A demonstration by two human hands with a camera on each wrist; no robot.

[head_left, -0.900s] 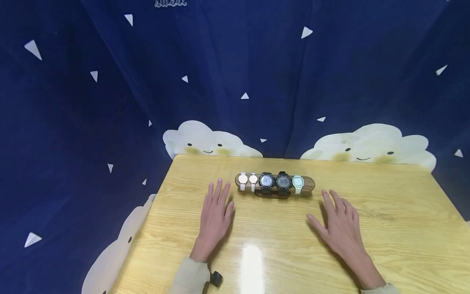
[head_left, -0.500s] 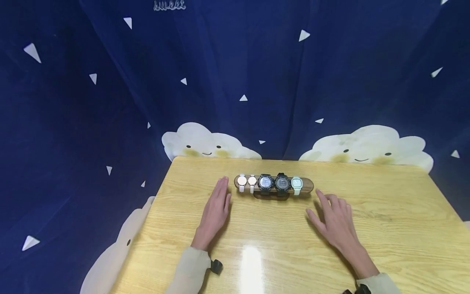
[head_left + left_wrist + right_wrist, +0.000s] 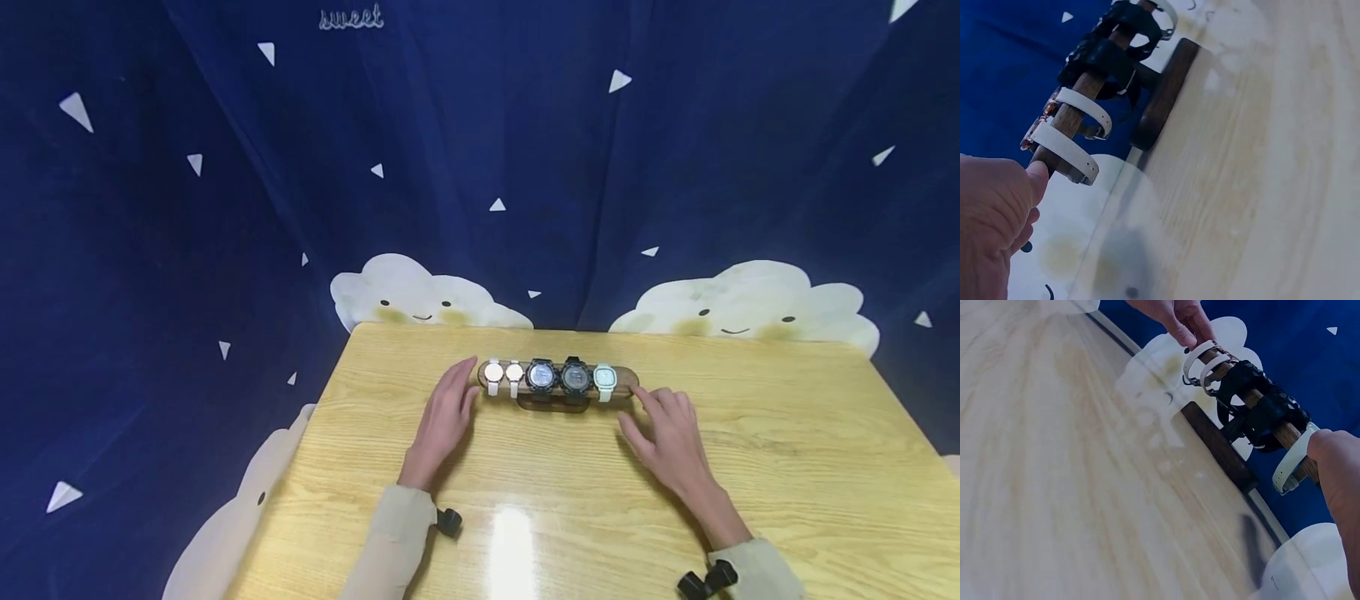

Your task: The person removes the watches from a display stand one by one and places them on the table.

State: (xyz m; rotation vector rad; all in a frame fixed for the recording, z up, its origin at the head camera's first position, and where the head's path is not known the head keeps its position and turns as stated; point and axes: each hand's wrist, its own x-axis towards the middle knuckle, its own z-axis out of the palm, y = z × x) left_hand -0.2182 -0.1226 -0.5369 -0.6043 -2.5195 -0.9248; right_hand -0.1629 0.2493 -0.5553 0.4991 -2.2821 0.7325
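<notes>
A wooden watch stand (image 3: 624,380) carries two watches with white straps (image 3: 492,372), two black watches (image 3: 575,379) and a pale green one (image 3: 604,377). Around its left end my left hand (image 3: 444,417) has thumb and fingers lightly bent; in the left wrist view the thumb of this hand (image 3: 991,219) meets the bar's tip. At the opposite end, my right hand (image 3: 675,442) has its index fingertip at the bar, thumb spread apart. The right wrist view has this hand (image 3: 1342,481) beside the pale green strap (image 3: 1294,456), its fingertips partly hidden.
The stand's dark base (image 3: 553,404) rests on a light wooden table (image 3: 570,483) near the back edge. Behind hangs a dark blue cloth (image 3: 450,125) with white triangles and smiling clouds (image 3: 750,304). Small black devices are on both wrists (image 3: 449,522).
Both hands have moved inward to the two ends of the stand. The left fingers, spread at first, have come together and bent slightly. The stand stays on the table.
</notes>
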